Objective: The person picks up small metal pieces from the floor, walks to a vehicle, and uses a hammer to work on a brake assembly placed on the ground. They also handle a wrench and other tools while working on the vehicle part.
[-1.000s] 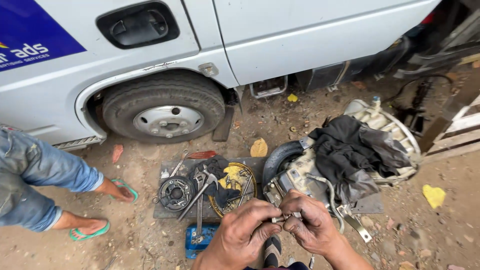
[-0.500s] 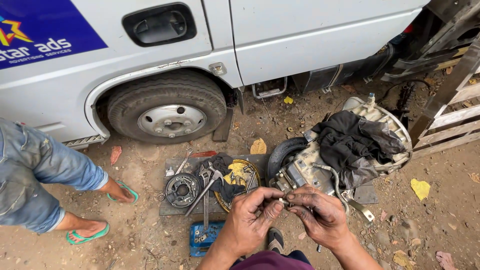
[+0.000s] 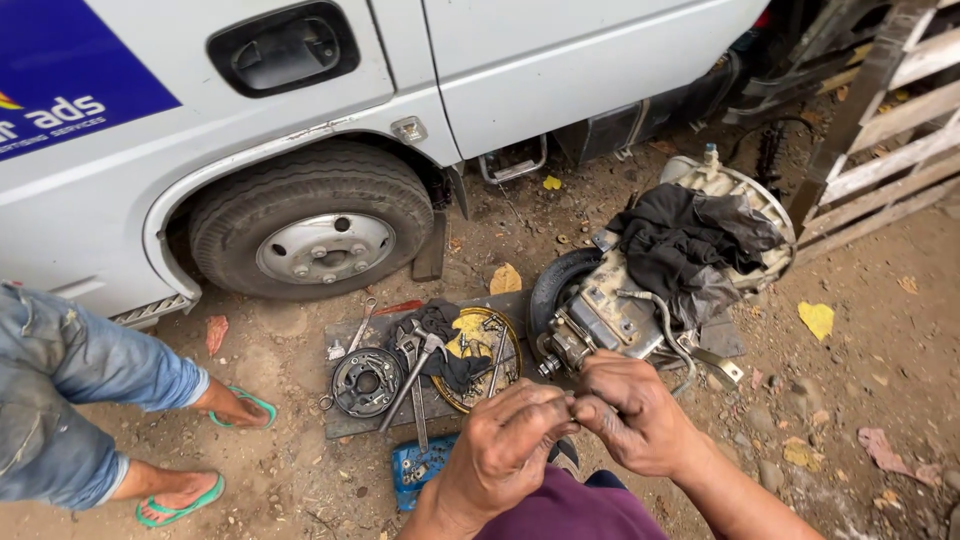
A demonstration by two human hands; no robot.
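White van with a blue panel and black door handle. Black tyre on a grey wheel. Green flip-flops, blue jeans. Black rag on the grey gearbox. Yellow leaf, brown dirt ground, blue tool tray.

Lit by soft, even daylight, with no hard shadows on the dirt ground. Deep shade only inside the wheel arch above the tyre and under the white truck body. No glare on the paint. Sharp across the middle; slight smear on the left hand and right hand. Mild wide-angle bending toward the edges.
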